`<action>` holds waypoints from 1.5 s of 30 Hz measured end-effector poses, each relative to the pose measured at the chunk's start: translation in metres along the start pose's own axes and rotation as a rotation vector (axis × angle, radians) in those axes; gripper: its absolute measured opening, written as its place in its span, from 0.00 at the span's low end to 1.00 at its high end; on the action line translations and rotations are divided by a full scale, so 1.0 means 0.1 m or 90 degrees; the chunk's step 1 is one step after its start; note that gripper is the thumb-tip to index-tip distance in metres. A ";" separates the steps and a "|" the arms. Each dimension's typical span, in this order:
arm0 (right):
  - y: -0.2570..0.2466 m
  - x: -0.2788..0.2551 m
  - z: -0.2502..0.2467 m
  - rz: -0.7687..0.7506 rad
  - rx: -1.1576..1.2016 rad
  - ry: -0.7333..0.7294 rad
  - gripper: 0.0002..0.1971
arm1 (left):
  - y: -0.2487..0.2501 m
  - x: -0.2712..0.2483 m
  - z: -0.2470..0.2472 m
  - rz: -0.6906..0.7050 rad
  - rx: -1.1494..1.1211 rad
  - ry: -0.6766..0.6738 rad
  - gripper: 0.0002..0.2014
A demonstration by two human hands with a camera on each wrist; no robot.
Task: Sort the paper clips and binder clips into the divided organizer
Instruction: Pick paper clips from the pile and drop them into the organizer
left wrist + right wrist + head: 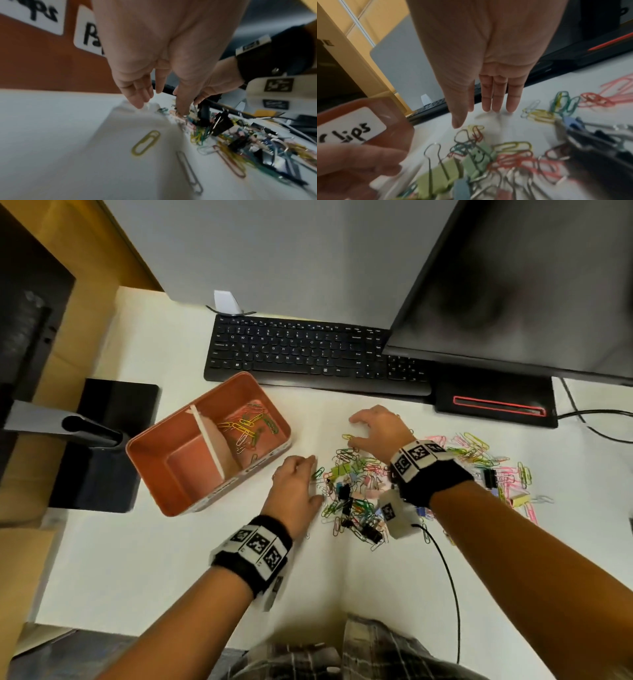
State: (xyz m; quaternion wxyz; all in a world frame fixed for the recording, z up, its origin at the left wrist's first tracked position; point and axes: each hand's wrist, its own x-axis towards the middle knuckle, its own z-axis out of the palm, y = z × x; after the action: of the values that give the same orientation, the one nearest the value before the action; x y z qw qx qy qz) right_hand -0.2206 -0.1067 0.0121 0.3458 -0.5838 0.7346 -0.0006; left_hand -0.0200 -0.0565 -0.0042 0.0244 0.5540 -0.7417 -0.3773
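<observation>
The orange organizer (161, 474) stands left of centre with a white divider (209, 443). Its far compartment holds several coloured paper clips (248, 426); the near one looks bare. A mixed pile of paper clips and binder clips (352, 494) lies on the white desk, and a second heap (479, 457) lies to the right. My left hand (299, 475) rests at the pile's left edge, its straight fingers (140, 100) touching the desk and holding nothing. My right hand (371, 428) lies spread beyond the pile, fingertips (495, 106) on the desk. Green binder clips (447, 175) lie below its palm.
A black keyboard (308, 354) and a monitor (513, 285) on its base (493, 402) stand behind the clips. A black cable (448, 583) runs from the right wrist to the desk's near edge. A monitor arm stand (102, 440) sits left of the organizer.
</observation>
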 end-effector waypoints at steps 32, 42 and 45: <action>0.40 -0.21 -0.13 -0.005 0.156 0.049 0.12 | 0.06 0.10 0.18 -0.053 -0.126 0.057 0.13; 0.70 -0.11 -0.24 -0.018 -0.076 0.000 0.15 | 0.11 0.16 0.26 -0.069 -0.048 0.072 0.08; 0.64 -0.10 -0.17 -0.042 -0.090 -0.004 0.11 | 0.08 0.15 0.21 -0.052 -0.046 0.079 0.10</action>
State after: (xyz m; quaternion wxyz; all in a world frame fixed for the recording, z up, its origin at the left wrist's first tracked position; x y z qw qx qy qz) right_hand -0.2835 -0.0840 0.0041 0.3058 -0.6305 0.7123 0.0413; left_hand -0.0419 -0.0565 -0.0204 0.0745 0.6047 -0.7016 -0.3695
